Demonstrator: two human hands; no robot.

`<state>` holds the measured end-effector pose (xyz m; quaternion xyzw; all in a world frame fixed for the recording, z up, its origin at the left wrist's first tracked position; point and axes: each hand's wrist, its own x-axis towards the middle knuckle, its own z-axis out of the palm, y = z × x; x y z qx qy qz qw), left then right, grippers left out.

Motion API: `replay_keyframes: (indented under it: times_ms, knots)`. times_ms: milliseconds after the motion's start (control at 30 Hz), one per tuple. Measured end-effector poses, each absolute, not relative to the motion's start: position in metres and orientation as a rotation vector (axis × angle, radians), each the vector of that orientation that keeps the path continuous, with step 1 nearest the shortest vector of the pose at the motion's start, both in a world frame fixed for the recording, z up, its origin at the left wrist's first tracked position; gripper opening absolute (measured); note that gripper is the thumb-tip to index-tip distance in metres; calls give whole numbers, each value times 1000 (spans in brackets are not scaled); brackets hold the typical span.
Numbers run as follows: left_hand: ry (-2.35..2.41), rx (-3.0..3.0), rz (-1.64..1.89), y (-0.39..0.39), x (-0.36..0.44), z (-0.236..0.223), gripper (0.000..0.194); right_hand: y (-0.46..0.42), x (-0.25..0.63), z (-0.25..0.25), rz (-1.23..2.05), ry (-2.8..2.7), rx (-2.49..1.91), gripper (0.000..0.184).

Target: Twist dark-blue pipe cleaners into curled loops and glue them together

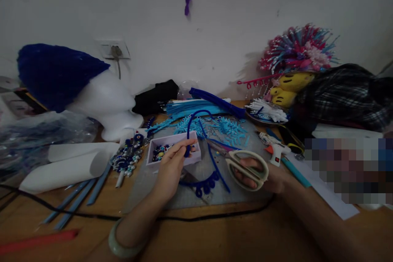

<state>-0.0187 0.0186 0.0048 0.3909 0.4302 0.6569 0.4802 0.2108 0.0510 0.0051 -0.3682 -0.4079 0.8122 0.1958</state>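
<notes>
My left hand (173,163) pinches the end of a dark blue pipe cleaner (188,127), which bends up and over in an arch. A pair of scissors with cream handles (263,168) is gripped in my right hand (250,172), fingers through the loops, blades pointing left toward the pipe cleaner. Whether the blades touch it I cannot tell. Below lies a blue pipe-cleaner strip with curled loops (207,184) on a translucent mat (153,196). Just behind my left hand stands a white box (150,153) of blue beads. Light blue branched pieces (231,129) spread behind.
At left are a white foam head (104,102) with a blue cap (58,73), a beaded ornament (127,155) and rolled white paper (67,172). A white glue gun (276,149) lies at right. A black cable (202,217) crosses the table front. Pipe-cleaner bundles (196,107) lie behind.
</notes>
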Motion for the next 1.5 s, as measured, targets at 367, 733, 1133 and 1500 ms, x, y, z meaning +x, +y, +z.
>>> replay_keyframes:
  times_ms: [367, 733, 1133, 1500]
  knots:
    - [1041, 1137, 1456, 17, -26, 8, 22, 27, 194, -3, 2146, -1288, -693, 48]
    - [969, 1098, 1179, 17, -34, 18, 40, 36, 200, -6, 2215, -1595, -760, 45]
    - [738, 855, 875, 21, -34, 5, 51, 21, 182, 3, 2157, -1681, -1019, 35]
    - [725, 856, 834, 21, -40, 12, 60, 7, 171, -3, 2053, -1673, -1094, 21]
